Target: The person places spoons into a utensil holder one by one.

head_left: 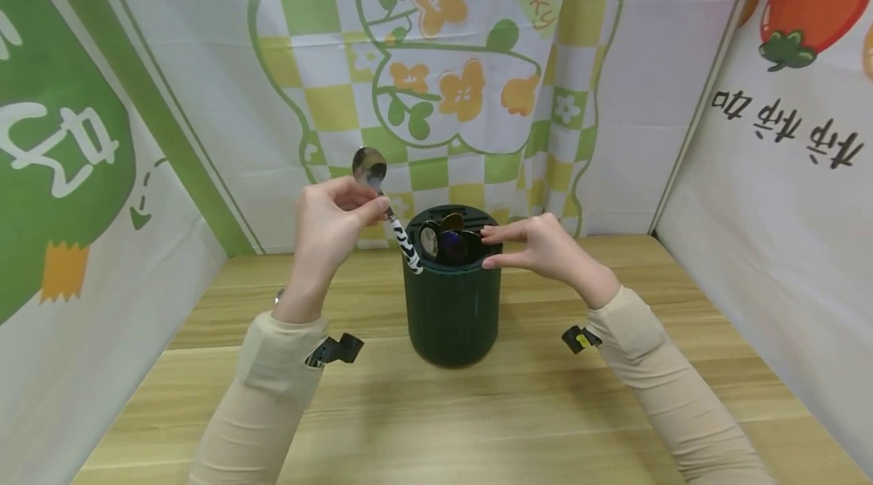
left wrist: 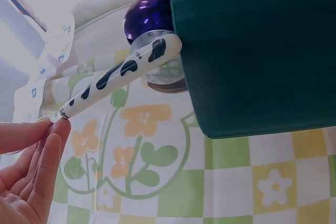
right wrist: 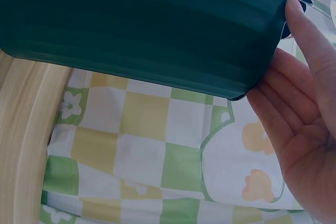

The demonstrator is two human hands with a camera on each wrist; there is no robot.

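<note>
My left hand (head_left: 330, 224) pinches a spoon (head_left: 404, 242) between thumb and fingertips, at the neck just below its shiny metal bowl. The spoon's white handle with black cow-like patches slants down, its end at the left front rim of a dark green ribbed utensil holder (head_left: 453, 318). In the left wrist view that handle (left wrist: 115, 80) lies across the holder's mouth. Rounded, shiny spoon bowls (head_left: 453, 246) show inside the holder, one purple-blue; their handles are hidden. My right hand (head_left: 549, 248) touches the holder's right rim with fairly straight fingers and thumb.
The holder stands upright on a light wooden table (head_left: 436, 424). Behind it hangs a checked green, yellow and white cloth (head_left: 314, 53), with printed fabric walls on the left and right. Each wrist wears a black strap-on device (head_left: 337, 348).
</note>
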